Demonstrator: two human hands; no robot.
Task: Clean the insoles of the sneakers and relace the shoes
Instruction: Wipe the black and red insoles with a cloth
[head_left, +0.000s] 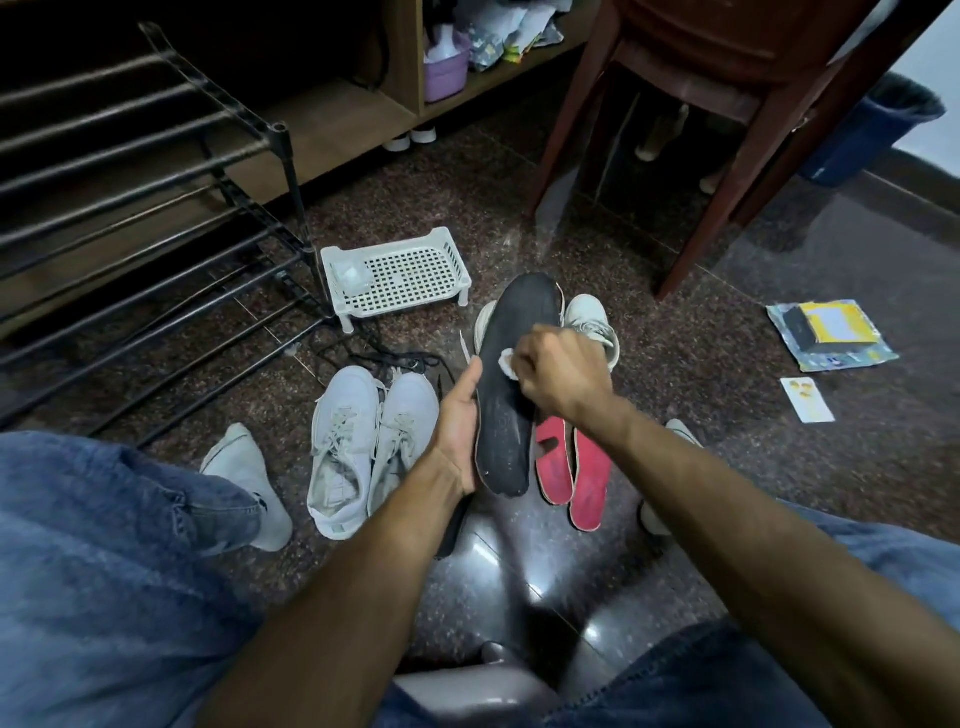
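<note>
At frame centre, the left hand grips the black insole along its edge. The right hand pinches a white wipe against it. Two red insoles lie just below-right.

A black metal shoe rack stood on the left, a white perforated tray just beside it. A brown chair and blue bin stood further back.

Matt black foam insole in your left hand, glossy speckled stone floor beneath, white perforated plastic tray beyond your hands, dark metal rack left of them
</note>
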